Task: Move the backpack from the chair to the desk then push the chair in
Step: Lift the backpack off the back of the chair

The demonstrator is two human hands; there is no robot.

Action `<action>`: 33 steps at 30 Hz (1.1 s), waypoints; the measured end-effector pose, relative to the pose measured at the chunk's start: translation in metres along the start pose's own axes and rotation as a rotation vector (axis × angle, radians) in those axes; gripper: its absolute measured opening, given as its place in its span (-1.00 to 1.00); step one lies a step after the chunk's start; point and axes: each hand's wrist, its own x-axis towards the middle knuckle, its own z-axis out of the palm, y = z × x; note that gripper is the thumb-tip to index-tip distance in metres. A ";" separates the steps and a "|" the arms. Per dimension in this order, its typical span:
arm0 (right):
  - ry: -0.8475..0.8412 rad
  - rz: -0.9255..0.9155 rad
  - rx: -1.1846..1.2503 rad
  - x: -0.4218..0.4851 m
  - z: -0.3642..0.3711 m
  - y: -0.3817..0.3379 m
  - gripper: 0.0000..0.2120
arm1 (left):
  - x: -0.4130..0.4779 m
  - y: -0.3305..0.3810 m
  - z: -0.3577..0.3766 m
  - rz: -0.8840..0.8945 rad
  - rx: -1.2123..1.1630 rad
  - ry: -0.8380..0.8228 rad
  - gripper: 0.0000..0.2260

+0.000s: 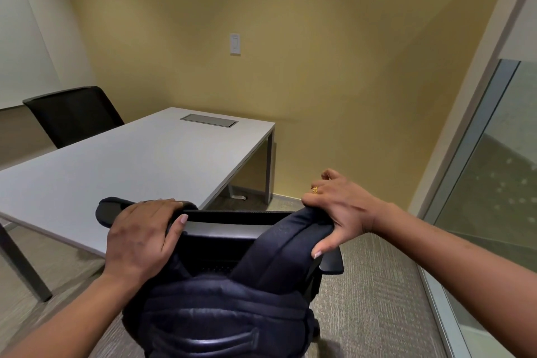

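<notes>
A dark navy backpack (pixel 226 314) hangs on the back of a black chair (pixel 229 229), its two shoulder straps looped over the chair's top rail. My left hand (pixel 142 235) grips the left strap where it crosses the rail. My right hand (pixel 337 206) grips the right strap at the chair's right corner, thumb underneath. The white desk (pixel 139 154) stands just beyond the chair, to the front left. The chair's seat and base are hidden behind the backpack.
A second black chair (pixel 75 113) stands at the desk's far left side. A metal cable hatch (pixel 209 120) is set in the desktop near the yellow wall. A glass partition (pixel 494 183) runs along the right. Carpet covers the floor.
</notes>
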 end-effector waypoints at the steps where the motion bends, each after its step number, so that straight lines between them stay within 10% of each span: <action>1: 0.009 0.028 -0.018 -0.007 0.000 -0.002 -0.27 | 0.001 0.001 0.000 -0.002 -0.001 -0.003 -0.58; 11: 0.066 0.210 -0.078 -0.052 0.016 -0.027 -0.04 | 0.005 0.010 0.004 0.048 0.015 -0.009 -0.58; 24: 0.007 0.101 -0.025 -0.049 0.020 -0.035 -0.27 | 0.003 -0.003 0.001 0.155 -0.021 -0.064 -0.38; 33: -0.029 0.138 0.022 -0.041 -0.005 -0.058 -0.17 | 0.035 -0.060 -0.032 0.628 0.013 -0.741 -0.11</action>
